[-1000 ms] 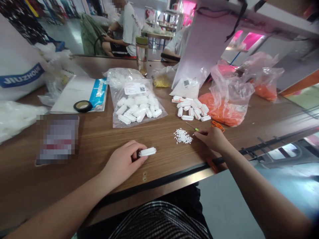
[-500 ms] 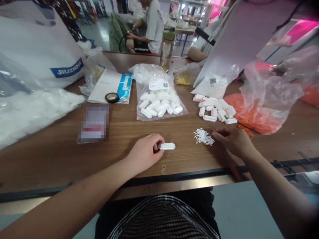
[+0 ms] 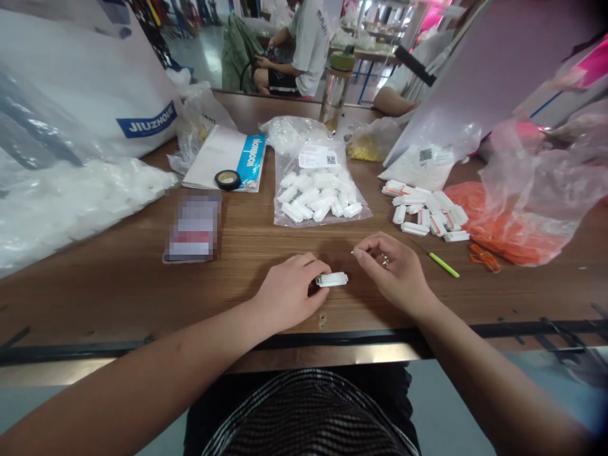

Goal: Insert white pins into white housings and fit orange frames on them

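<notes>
My left hand (image 3: pixel 297 291) is closed on the end of a white connector housing (image 3: pixel 335 278), a small block with rows of holes on its upper side. To its right, my right hand (image 3: pixel 394 272) pinches a tiny white piece (image 3: pixel 353 252) between thumb and forefinger, a short distance from the housing. Beneath and behind the right hand lies a heap of small white pieces (image 3: pixel 384 260), mostly covered by that hand. A thin pick with a green handle (image 3: pixel 444 265) rests on the table just right of it.
White housings with orange parts (image 3: pixel 427 212) lie beyond the pick, beside orange pieces in a clear bag (image 3: pixel 517 228). A bag of white housings (image 3: pixel 318 196) is at centre. Leftward are a phone (image 3: pixel 194 228), a notebook (image 3: pixel 209 158) and black tape (image 3: pixel 227 180). People sit beyond.
My right hand has moved left from beside the pick to over the small white heap and now pinches a piece. The green handle has come into sight. The left hand still grips the housing.
</notes>
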Demonstrator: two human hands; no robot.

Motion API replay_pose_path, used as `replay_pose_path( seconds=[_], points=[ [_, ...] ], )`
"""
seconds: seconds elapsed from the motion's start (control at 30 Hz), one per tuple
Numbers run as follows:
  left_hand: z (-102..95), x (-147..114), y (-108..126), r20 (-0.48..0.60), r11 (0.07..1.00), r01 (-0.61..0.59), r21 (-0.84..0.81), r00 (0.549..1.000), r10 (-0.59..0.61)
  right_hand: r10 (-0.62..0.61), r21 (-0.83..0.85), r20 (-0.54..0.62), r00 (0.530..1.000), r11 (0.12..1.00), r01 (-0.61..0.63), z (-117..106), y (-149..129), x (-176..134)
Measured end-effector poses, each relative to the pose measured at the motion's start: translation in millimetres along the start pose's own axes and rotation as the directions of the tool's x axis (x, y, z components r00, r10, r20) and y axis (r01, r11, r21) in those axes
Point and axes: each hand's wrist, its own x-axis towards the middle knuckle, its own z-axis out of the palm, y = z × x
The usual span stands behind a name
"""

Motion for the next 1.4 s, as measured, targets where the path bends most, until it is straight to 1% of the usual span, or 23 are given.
replay_pose_path(
  seconds=[0.07, 0.13, 0.2, 0.27, 0.33, 0.4, 0.43, 0.47, 0.53, 0.6, 0.63, 0.67, 0.7, 0.8, 0.93, 1.07, 1.13, 1.17, 1.2, 1.27, 1.33, 1.4],
  points=[
    [0.7, 1, 4, -0.01, 0.997, -0.03, 0.066, 0.999, 0.03, 0.037, 0.031, -0.063, 0.997, 0.999, -0.035, 1, 4, -1],
    [3.1, 4, 6, 0.026, 0.991, -0.089, 0.1, 0.996, 0.087, 0.051, 0.048, -0.084, 0.995, 0.998, -0.047, 3, 5, -3],
    [5.8, 7, 8, 0.084, 0.982, -0.151, 0.111, 0.986, 0.142, 0.046, 0.045, -0.097, 0.994, 0.998, -0.042, 4, 4, -4],
    [6.8, 8, 8, 0.085, 0.983, -0.159, 0.096, 0.985, 0.151, 0.051, 0.033, -0.11, 0.993, 0.998, -0.048, 4, 4, -5],
    [5.3, 8, 6, 0.043, 0.992, -0.122, 0.018, 0.992, 0.121, 0.078, 0.034, -0.126, 0.989, 0.997, -0.074, 3, 5, -5],
    [2.1, 8, 1, 0.017, 0.987, -0.032, -0.159, 0.999, 0.035, 0.105, 0.04, -0.143, 0.984, 0.994, -0.1, 2, 8, -5],
    [0.3, 8, -2, 0.036, 0.958, 0.023, -0.285, 0.999, -0.014, 0.115, 0.042, -0.149, 0.982, 0.993, -0.11, 1, 10, -5],
    [-1.4, 8, -5, 0.076, 0.909, 0.076, -0.411, 0.996, -0.049, 0.121, 0.041, -0.152, 0.981, 0.992, -0.116, 1, 11, -4],
    [-4.9, 9, -11, 0.167, 0.758, 0.163, -0.631, 0.983, -0.072, 0.123, 0.034, -0.149, 0.981, 0.992, -0.12, 1, 13, -4],
    [-8.5, 10, -14, 0.237, 0.598, 0.227, -0.768, 0.969, -0.064, 0.122, 0.034, -0.147, 0.982, 0.992, -0.118, 2, 14, -4],
    [-10.4, 11, -15, 0.255, 0.542, 0.24, -0.805, 0.966, -0.049, 0.12, 0.035, -0.145, 0.982, 0.993, -0.116, 2, 14, -4],
    [-12.1, 11, -16, 0.263, 0.508, 0.242, -0.826, 0.964, -0.031, 0.118, 0.036, -0.143, 0.983, 0.993, -0.114, 3, 14, -4],
    [-13.6, 11, -17, 0.263, 0.494, 0.235, -0.837, 0.965, -0.013, 0.117, 0.037, -0.143, 0.983, 0.993, -0.113, 3, 14, -4],
    [-16.5, 12, -18, 0.262, 0.472, 0.233, -0.85, 0.965, -0.004, 0.114, 0.03, -0.149, 0.982, 0.993, -0.111, 4, 13, -4],
    [-17.6, 13, -20, 0.333, 0.404, 0.327, -0.854, 0.941, -0.057, 0.117, 0.021, -0.138, 0.983, 0.993, -0.115, 5, 14, -4],
    [-19.3, 14, -22, 0.376, 0.354, 0.367, -0.86, 0.926, -0.046, 0.115, 0.023, -0.136, 0.984, 0.993, -0.112, 5, 14, -4],
    [-20.0, 14, -22, 0.362, 0.346, 0.347, -0.872, 0.932, -0.022, 0.115, 0.025, -0.138, 0.984, 0.993, -0.112, 5, 13, -5],
    [-20.1, 14, -22, 0.345, 0.356, 0.325, -0.876, 0.939, -0.008, 0.113, 0.024, -0.138, 0.984, 0.994, -0.111, 5, 13, -5],
    [-19.9, 14, -23, 0.324, 0.378, 0.299, -0.876, 0.946, 0.004, 0.11, 0.022, -0.138, 0.984, 0.994, -0.108, 6, 13, -5],
    [-18.6, 15, -23, 0.279, 0.452, 0.243, -0.858, 0.96, 0.012, 0.104, 0.017, -0.138, 0.985, 0.995, -0.103, 6, 14, -5],
    [-16.4, 17, -23, 0.246, 0.518, 0.219, -0.827, 0.969, -0.016, 0.103, 0.013, -0.134, 0.986, 0.995, -0.103, 7, 14, -5],
    [-14.1, 18, -24, 0.234, 0.547, 0.241, -0.802, 0.969, -0.083, 0.103, 0.008, -0.133, 0.986, 0.995, -0.103, 7, 15, -4]
  ],
)
